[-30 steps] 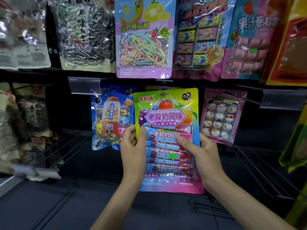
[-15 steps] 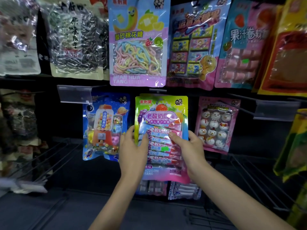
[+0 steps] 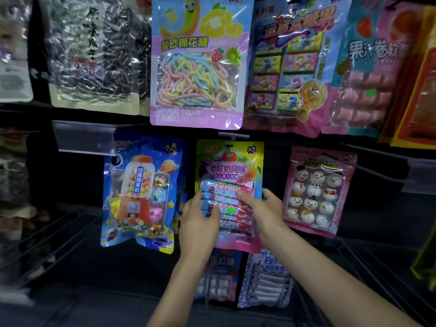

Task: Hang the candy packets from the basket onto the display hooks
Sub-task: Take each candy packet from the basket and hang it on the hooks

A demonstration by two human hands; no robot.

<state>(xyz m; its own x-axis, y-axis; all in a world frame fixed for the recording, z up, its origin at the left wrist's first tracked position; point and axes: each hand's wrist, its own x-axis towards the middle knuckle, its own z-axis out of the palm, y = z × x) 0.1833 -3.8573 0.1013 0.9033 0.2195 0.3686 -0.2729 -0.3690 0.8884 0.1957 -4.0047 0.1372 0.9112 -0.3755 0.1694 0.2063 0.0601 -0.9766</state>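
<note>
In the head view, a glossy green, yellow and pink candy packet (image 3: pixel 230 175) of purple-wrapped sticks is hanging upright in the middle row of the rack. Its top edge is sitting at a dark metal display hook (image 3: pixel 228 147), whose tip is showing at the hang hole.

The left hand (image 3: pixel 200 223) is gripping the packet's lower left edge, with the thumb lying across the front. The right hand (image 3: pixel 264 208) is pinching the right edge, one digit pressing on the front and the other fingers curling behind. The two hands are apart, with the packet between them.

A blue plastic packet printed with a gumball machine (image 3: pixel 139 192) is hanging just beside it on the left, and a pink packet of snowman sweets (image 3: pixel 316 192) on the right. A pastel packet of rope marshmallow (image 3: pixel 197 64) is hanging above. Two pale packets (image 3: pixel 264 279) are showing below, between the forearms. A clear plastic price holder (image 3: pixel 82 138) is jutting out at the upper left.
</note>
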